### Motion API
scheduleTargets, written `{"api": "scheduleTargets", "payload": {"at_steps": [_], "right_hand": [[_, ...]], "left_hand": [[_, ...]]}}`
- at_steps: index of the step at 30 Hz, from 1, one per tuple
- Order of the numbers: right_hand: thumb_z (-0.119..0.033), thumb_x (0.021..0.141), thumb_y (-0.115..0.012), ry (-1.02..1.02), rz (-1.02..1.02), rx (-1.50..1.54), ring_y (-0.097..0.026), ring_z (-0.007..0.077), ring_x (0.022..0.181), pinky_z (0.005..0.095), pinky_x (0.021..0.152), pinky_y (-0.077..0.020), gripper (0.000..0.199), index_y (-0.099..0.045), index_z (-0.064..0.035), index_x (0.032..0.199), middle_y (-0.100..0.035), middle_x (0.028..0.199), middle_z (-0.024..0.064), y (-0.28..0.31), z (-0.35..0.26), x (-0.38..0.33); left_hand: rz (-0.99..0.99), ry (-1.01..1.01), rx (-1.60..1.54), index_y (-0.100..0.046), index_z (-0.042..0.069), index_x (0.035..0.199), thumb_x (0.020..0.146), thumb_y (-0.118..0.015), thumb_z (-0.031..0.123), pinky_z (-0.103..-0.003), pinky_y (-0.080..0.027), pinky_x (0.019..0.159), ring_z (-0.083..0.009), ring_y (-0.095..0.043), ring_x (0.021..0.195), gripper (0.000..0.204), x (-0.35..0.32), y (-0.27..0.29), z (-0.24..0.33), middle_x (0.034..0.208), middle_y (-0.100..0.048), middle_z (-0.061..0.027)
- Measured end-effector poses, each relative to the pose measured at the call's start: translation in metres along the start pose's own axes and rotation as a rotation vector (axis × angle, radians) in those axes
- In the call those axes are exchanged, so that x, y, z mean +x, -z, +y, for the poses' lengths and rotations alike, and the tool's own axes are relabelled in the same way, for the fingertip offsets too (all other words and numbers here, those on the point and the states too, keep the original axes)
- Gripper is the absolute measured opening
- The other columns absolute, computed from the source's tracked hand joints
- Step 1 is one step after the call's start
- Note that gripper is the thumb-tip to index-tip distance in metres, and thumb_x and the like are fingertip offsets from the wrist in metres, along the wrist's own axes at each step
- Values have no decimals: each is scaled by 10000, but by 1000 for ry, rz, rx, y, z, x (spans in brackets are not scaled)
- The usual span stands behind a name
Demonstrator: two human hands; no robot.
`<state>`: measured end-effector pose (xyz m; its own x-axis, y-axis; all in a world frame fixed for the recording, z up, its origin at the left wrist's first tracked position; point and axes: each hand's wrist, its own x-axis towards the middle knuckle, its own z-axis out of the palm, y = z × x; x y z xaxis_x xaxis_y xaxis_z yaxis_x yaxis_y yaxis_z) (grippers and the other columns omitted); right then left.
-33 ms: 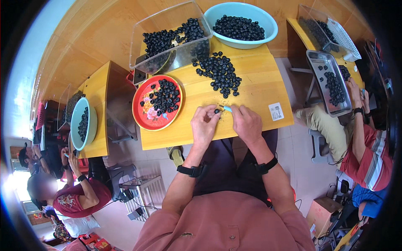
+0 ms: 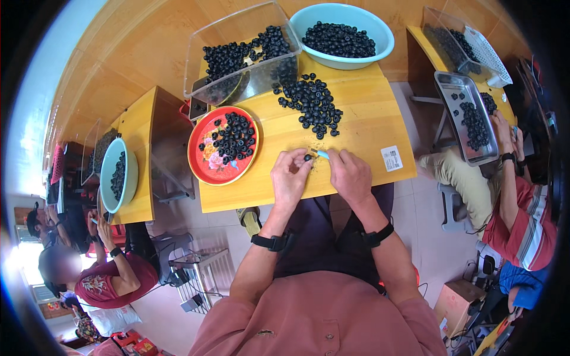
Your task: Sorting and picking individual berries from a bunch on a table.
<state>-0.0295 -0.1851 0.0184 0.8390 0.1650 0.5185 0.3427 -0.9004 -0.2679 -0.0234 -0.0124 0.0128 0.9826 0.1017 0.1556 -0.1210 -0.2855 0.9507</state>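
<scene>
Black round piece (image 2: 307, 158) is probably needing steadiness, left hand (image 2: 287, 176) pinching it, right hand (image 2: 350, 175) pinching the blue-handled tool (image 2: 322, 154).

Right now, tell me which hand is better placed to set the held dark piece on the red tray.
Left, most likely: the left hand is nearer the red tray and already pinches the dark piece, while the right hand holds the blue-handled tool.

A small, round, black bead (image 2: 307, 158) — at its two o'clock, a slim light-blue-handled tool (image 2: 322, 154), dark tip toward ten o'clock.
</scene>
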Motion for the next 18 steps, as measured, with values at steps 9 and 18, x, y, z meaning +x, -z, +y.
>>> {"api": "scheduleTargets", "payload": {"at_steps": [9, 18], "right_hand": [[-89, 870, -681, 27, 38, 28, -668, 235, 699, 372, 601, -547, 169, -703, -43, 1031, -592, 770, 74, 1, 0, -1], [-92, 896, -707, 41, 46, 54, -646, 244, 670, 390, 578, -515, 154, -711, -52, 1045, -565, 741, 70, 0, 1, -2]], "left_hand": [[3, -84, 97, -766, -11, 1098, 873, -810, -6, -266, -537, 747, -116, -630, 821, 229, 1, 2, 1, 980, -672, -66], [4, 93, -179, -734, -15, 1082, 892, -786, -17, -255, -525, 732, -105, -610, 798, 197, 1, -2, -5, 991, -674, -62]]}}
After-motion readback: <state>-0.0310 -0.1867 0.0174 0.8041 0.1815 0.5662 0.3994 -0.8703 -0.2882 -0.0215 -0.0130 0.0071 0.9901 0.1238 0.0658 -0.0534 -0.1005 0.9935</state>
